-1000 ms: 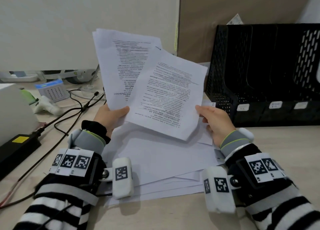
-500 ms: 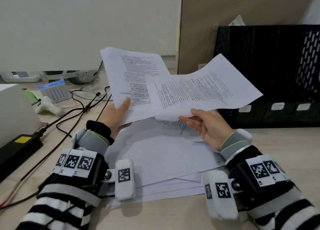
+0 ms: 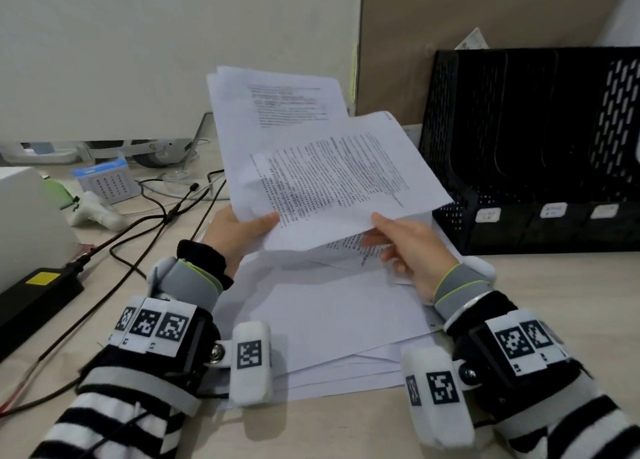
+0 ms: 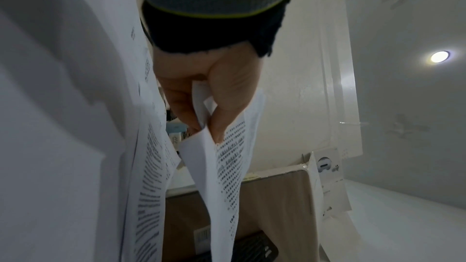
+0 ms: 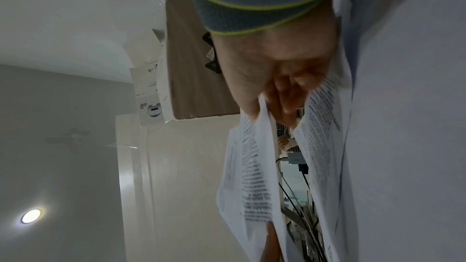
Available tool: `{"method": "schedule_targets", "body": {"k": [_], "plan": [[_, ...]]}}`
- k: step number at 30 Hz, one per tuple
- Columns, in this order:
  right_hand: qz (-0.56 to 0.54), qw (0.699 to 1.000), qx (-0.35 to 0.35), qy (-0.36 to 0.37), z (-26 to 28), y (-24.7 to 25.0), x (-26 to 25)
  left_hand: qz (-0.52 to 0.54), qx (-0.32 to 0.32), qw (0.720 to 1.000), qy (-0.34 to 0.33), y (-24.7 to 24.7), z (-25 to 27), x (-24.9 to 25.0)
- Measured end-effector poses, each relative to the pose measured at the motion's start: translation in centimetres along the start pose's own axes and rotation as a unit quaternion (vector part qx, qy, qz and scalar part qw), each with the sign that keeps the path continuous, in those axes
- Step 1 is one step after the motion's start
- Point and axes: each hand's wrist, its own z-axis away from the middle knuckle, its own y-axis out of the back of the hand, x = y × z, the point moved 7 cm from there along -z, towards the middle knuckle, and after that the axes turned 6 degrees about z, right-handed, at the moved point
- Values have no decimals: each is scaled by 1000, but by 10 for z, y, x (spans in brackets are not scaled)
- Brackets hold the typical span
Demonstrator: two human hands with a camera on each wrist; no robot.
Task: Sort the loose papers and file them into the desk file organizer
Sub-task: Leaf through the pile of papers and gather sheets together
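My left hand (image 3: pixel 242 232) grips a small sheaf of printed papers (image 3: pixel 273 109) by its lower edge, thumb on top; the left wrist view shows the pinch of my left hand (image 4: pixel 209 125). My right hand (image 3: pixel 401 240) pinches the near edge of a single printed sheet (image 3: pixel 339 181), which lies across the front of that sheaf. In the right wrist view my right hand (image 5: pixel 272 111) has thumb and fingers on the sheet (image 5: pixel 252 176). A loose pile of papers (image 3: pixel 329 323) lies on the desk beneath both hands. The black mesh file organizer (image 3: pixel 540 140) stands at the right.
Black cables (image 3: pixel 149 223) and a black power brick (image 3: pixel 31 296) lie on the desk at the left, beside a white box (image 3: pixel 24 216) and a small blue calendar (image 3: pixel 104 181). A white wall panel stands behind.
The right hand's sheet swung left from in front of the organizer onto the sheaf in the left hand. The left hand's sheaf tilted more upright.
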Motion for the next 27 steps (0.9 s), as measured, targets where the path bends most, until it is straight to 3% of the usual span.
{"method": "schedule_targets", "body": {"k": [3,7,10,14,18,20,23,25,27], "plan": [[-86,987,131,36,-6,31,-3,22,24,999,11,11,-1,2],[-134,967,199,85,-6,54,-9,6,10,999,36,21,-1,2],[-125,967,199,96,-6,57,-10,-13,10,998,60,26,1,2],[8,978,194,80,-11,55,-2,-31,35,997,64,35,0,2],[63,976,202,45,-12,56,5,-8,109,994,27,50,-6,4],[29,984,178,14,-15,55,10,10,156,988,6,58,-8,6],[-140,979,148,-18,-15,47,14,32,218,975,-23,70,-8,9],[-254,959,127,-13,-13,40,10,39,215,975,-32,71,-7,10],[-298,952,72,3,-10,29,2,39,191,981,-27,65,-8,9]]}}
